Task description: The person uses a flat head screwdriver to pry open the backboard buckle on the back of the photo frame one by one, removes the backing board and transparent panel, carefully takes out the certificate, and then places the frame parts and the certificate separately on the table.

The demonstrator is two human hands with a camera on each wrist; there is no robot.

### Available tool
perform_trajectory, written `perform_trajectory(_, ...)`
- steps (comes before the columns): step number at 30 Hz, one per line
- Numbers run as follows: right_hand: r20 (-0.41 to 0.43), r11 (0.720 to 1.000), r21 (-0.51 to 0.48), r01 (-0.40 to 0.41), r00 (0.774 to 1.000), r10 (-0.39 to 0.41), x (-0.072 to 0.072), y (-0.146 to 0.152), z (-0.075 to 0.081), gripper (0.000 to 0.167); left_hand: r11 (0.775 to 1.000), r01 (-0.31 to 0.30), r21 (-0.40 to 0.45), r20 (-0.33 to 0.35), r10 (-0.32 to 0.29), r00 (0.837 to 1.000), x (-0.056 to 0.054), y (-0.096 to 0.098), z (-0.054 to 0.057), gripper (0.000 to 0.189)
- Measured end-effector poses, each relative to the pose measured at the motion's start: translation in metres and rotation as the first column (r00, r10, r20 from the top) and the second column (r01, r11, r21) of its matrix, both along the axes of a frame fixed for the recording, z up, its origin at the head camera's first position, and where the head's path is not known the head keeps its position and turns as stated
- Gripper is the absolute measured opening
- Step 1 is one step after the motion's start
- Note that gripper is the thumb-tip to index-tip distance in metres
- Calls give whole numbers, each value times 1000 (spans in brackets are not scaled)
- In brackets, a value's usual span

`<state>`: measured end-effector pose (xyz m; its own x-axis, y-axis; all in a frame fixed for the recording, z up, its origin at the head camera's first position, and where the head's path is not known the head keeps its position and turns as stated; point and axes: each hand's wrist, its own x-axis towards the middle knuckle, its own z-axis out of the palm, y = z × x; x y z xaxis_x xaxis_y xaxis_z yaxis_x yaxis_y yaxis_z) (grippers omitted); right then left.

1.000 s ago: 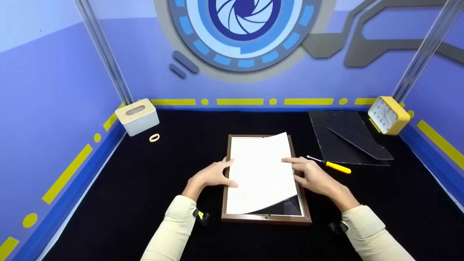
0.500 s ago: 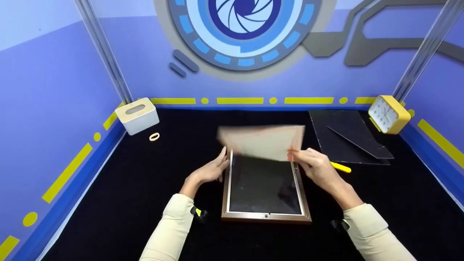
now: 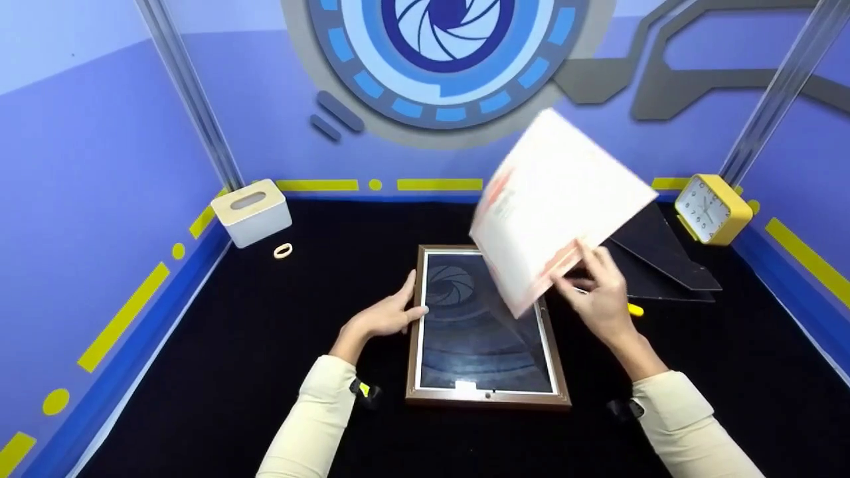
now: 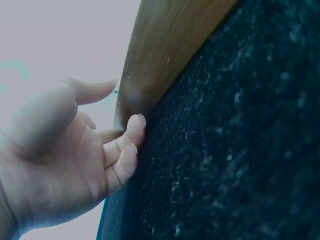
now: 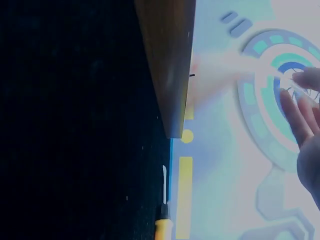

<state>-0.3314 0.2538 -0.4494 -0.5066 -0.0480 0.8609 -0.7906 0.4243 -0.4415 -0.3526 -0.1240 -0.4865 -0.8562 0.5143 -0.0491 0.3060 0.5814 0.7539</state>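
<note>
My right hand (image 3: 603, 302) pinches the lower right edge of a white paper sheet (image 3: 558, 192) with faint red print. The sheet is tilted in the air above the right side of a brown picture frame (image 3: 488, 399). In the right wrist view the sheet is blurred. The frame lies on the black cloth, its dark glass (image 3: 475, 338) uncovered and reflecting the wall. My left hand (image 3: 378, 317) rests at the frame's left side, thumb on the rim. In the left wrist view, loosely bent fingers (image 4: 135, 130) lie by its wooden side (image 4: 165, 45).
A screwdriver (image 5: 163, 227) lies right of the frame, partly hidden by my right hand in the head view. Dark boards (image 3: 664, 259) and a yellow clock (image 3: 714, 211) are at the back right. A tissue box (image 3: 252, 212) and a pale ring (image 3: 283, 251) are at the left.
The sheet has come up off the frame in my right hand, moving up and to the right and turning over. My left hand stays by the frame, its thumb now on the rim.
</note>
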Motion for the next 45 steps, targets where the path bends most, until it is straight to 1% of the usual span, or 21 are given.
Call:
perform_trajectory(3,65,996,-73,46,997,-42,-1,2,3,66,1000,-20,-8,0,20,1000,0,-1,1,91)
perform_trajectory(4,93,994,-74,74,993,-67,-2,3,4,67,1000,-23,-8,2,23,1000,0,-2,1,92)
perform_trajectory(6,149,988,-34,148,979,-141,-3,4,4,69,1000,-28,-12,5,28,1000,1,-3,2,93)
perform_trajectory(9,206,958,62,280,936,-287,-4,7,3,69,999,-30,-18,4,30,1000,1,-5,2,95)
perform_trajectory(11,217,921,107,373,896,-388,-5,8,3,65,999,-31,-25,1,31,1000,1,-6,1,96)
perform_trajectory(12,224,906,119,406,878,-423,-6,9,3,63,999,-31,-27,-1,31,1000,1,-6,1,96)
perform_trajectory(15,257,876,120,468,837,-482,-6,10,4,57,999,-34,-29,-5,33,999,1,-7,2,97)
perform_trajectory(16,268,870,116,480,828,-493,-7,10,4,56,999,-34,-27,-4,34,999,2,-8,2,97)
perform_trajectory(17,281,871,107,480,826,-490,-7,10,5,55,999,-34,-23,-2,33,999,2,-8,3,97)
perform_trajectory(19,299,879,68,472,831,-469,-7,10,7,53,999,-33,-15,1,33,999,3,-8,4,98)
perform_trajectory(23,299,886,-28,463,849,-435,-6,9,12,48,1000,-27,0,8,27,1000,4,-9,5,100)
perform_trajectory(25,318,881,-78,466,849,-421,-5,9,17,47,1000,-17,-6,7,17,1000,2,-8,5,99)
perform_trajectory(27,378,880,-165,445,853,-360,-4,9,22,49,1000,-1,-21,-4,1,1000,1,-7,5,96)
perform_trajectory(29,449,866,-290,409,857,-254,-3,7,28,52,999,16,-50,-20,-17,1000,1,-6,6,92)
perform_trajectory(31,506,826,-414,383,851,-141,-5,4,33,56,997,30,-75,-38,-33,999,1,-4,8,88)
perform_trajectory(33,545,766,-528,366,838,-24,-10,0,39,61,995,38,-94,-50,-43,998,1,-3,10,85)
perform_trajectory(34,560,743,-560,367,828,14,-15,-2,41,63,994,39,-103,-52,-44,998,1,-3,11,83)
perform_trajectory(37,598,681,-633,368,791,128,-32,-15,47,67,994,26,-109,-46,-31,998,2,-3,15,82)
perform_trajectory(41,614,600,-707,375,746,258,-57,-40,49,68,994,21,-106,-6,-21,1000,4,-3,19,86)
perform_trajectory(43,605,557,-739,378,737,302,-69,-54,49,69,995,25,-99,23,-23,999,6,-2,21,88)
perform_trajectory(45,604,535,-753,383,725,331,-79,-68,46,71,996,31,-89,56,-26,998,9,0,24,90)
